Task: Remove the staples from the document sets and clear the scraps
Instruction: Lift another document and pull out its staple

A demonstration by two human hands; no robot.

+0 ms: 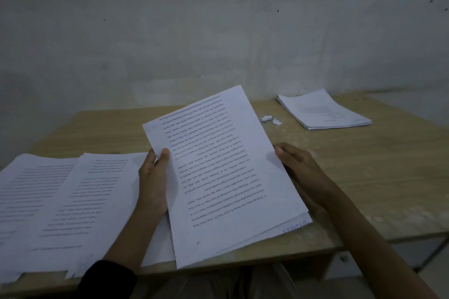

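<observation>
A printed document set (218, 177) of several sheets is tilted up off the wooden table (364, 177), text upside down to me. My left hand (154, 182) grips its left edge, thumb on top. At the right edge, my right hand (298, 167) has its thumb against the paper and its fingers behind the sheets. Two small torn paper scraps (269, 119) lie on the table beyond the set. No staple is visible.
Loose printed sheets (56, 206) are spread over the table's left side and overhang the front edge. A neat paper stack (323, 110) lies at the back right. A grey wall stands right behind the table. The table's right edge drops off near the stack.
</observation>
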